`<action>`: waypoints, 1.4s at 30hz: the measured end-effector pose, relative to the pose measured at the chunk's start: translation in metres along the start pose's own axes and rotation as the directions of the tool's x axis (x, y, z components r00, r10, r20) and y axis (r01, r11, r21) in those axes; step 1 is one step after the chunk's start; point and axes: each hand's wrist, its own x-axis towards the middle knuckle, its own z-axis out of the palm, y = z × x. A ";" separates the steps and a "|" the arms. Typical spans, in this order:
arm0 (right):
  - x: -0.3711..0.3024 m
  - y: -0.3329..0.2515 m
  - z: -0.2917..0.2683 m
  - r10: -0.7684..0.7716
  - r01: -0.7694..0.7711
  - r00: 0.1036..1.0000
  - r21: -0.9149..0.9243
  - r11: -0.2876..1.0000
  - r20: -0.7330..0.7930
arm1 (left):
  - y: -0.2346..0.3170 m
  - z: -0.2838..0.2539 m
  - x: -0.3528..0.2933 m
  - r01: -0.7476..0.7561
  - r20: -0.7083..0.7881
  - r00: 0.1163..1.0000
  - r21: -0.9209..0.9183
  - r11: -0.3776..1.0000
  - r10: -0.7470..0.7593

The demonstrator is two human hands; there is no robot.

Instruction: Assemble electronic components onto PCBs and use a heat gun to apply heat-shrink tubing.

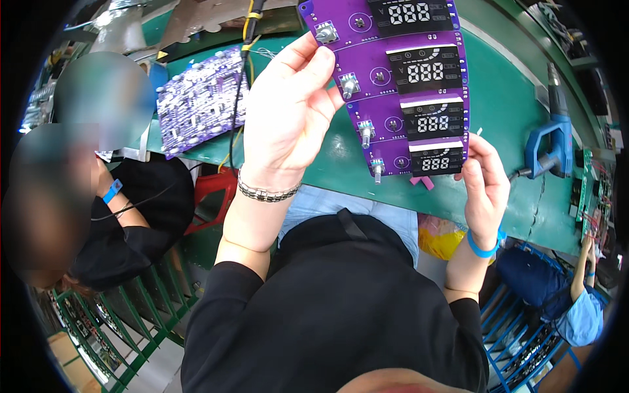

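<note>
A purple circuit board panel [368,62], made of several joined sections, is held up above the green table. Each section carries a black digit display [425,68] and a metal-shafted rotary knob [349,85]. My left hand [288,108] pinches the panel's left edge between thumb and fingers. At the lower right corner, the fingers of my right hand [485,190] close on the panel's edge. The fingertips behind the board are hidden.
A stack of purple circuit boards [203,101] lies on the green table [341,170] to the left, with a black cable [246,59] hanging beside it. A blue hot-air gun [552,141] stands at the right. Co-workers sit on both sides, near slatted racks [141,314].
</note>
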 end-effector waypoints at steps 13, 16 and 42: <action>-0.007 0.013 -0.014 0.072 -0.070 0.997 0.147 0.987 -0.005 | -0.011 0.001 -0.006 0.064 0.054 0.997 -0.067 0.996 -0.061; -0.008 0.013 -0.015 0.072 -0.070 0.997 0.108 0.992 -0.019 | -0.009 -0.005 -0.004 0.095 0.191 0.979 -0.141 0.985 -0.067; -0.009 0.008 -0.015 0.105 -0.103 0.993 0.035 0.994 -0.049 | -0.013 0.017 -0.009 0.058 0.091 0.994 -0.014 0.998 -0.056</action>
